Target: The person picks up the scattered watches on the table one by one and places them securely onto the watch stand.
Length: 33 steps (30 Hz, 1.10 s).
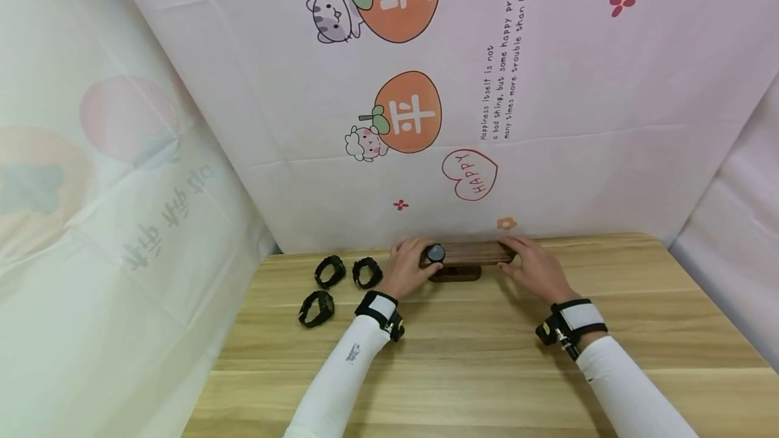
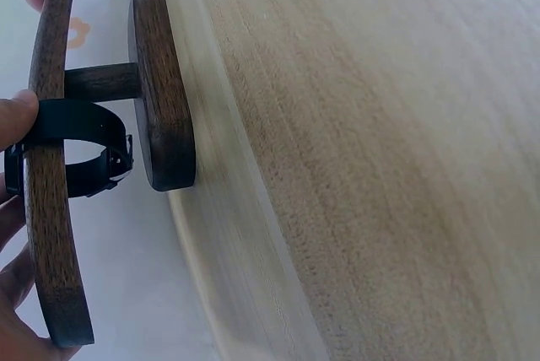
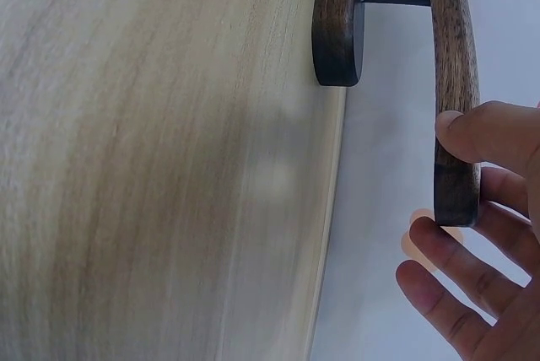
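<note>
A dark wooden watch stand (image 1: 475, 253), a bar on a short post over a flat base (image 2: 169, 116), stands at the table's back edge. Looped round the bar's left part is a black wristwatch (image 1: 435, 253), its strap (image 2: 80, 119) hanging below the bar. My left hand (image 1: 406, 269) holds the watch on the bar, thumb at its edge and fingers behind. At the bar's other end, my right hand (image 1: 538, 268) grips the wood between its thumb (image 3: 489, 135) and fingers; two lower fingers extend past the end.
Three black wristwatches lie to the left: one at the back (image 1: 329, 272), one nearer my left hand (image 1: 367, 273), one in front (image 1: 316, 309). A printed white cloth (image 1: 341, 208) hangs right behind the wooden table (image 1: 462, 370), with more cloth at both sides.
</note>
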Tool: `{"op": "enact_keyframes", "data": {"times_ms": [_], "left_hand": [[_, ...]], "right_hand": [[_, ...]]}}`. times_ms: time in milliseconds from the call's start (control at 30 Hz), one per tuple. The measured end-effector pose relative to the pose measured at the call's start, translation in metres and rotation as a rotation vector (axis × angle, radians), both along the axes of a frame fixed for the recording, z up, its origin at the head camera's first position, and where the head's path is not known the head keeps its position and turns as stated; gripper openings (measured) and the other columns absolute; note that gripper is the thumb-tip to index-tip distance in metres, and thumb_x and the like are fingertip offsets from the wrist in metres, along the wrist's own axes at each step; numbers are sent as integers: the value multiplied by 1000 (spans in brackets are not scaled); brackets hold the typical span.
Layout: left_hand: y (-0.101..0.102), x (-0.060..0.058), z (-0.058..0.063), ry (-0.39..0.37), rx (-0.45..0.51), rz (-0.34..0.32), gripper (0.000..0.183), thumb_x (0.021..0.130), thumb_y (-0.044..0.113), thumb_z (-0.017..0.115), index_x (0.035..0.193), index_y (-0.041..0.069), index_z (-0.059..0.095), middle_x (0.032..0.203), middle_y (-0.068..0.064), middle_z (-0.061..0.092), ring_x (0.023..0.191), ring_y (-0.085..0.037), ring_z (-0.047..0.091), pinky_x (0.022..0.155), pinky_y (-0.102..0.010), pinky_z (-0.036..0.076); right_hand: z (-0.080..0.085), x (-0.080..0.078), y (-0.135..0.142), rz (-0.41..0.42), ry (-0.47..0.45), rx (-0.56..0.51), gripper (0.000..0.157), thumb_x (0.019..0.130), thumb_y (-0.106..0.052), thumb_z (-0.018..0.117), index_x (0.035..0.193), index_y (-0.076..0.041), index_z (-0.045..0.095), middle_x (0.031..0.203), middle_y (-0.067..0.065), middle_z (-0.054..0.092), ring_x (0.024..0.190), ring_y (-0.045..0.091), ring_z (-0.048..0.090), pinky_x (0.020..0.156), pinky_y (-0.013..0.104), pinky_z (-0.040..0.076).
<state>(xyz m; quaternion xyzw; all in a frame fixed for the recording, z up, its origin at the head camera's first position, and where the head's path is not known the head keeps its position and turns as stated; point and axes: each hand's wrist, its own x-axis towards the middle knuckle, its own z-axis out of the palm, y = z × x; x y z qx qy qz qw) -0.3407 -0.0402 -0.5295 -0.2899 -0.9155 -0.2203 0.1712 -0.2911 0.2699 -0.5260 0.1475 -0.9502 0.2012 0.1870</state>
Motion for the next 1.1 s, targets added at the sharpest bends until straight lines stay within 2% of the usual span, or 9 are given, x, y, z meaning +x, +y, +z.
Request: {"op": "enact_keyframes", "data": {"times_ms": [667, 967, 1100], "left_hand": [[6, 2, 3, -64, -39, 10, 58, 97, 47, 79, 144, 17, 64, 147, 1, 66, 139, -21, 58, 125, -57, 34], [8, 3, 5, -68, -35, 7, 58, 97, 46, 79, 144, 15, 65, 147, 0, 66, 139, -22, 59, 126, -62, 33], [9, 2, 4, -42, -33, 12, 57, 96, 46, 80, 143, 16, 66, 145, 0, 67, 138, -22, 60, 124, -63, 35]], "right_hand": [[2, 2, -2, 3, -33, -13, 59, 93, -20, 82, 145, -1, 62, 146, 27, 61, 132, 50, 60, 104, 67, 53], [0, 1, -2, 2, -33, -8, 60, 93, -20, 82, 146, -2, 62, 146, 27, 61, 132, 50, 60, 104, 66, 54], [1, 1, -2, -1, -30, -13, 60, 92, -20, 83, 146, -2, 62, 147, 27, 61, 132, 50, 60, 103, 66, 54]]}}
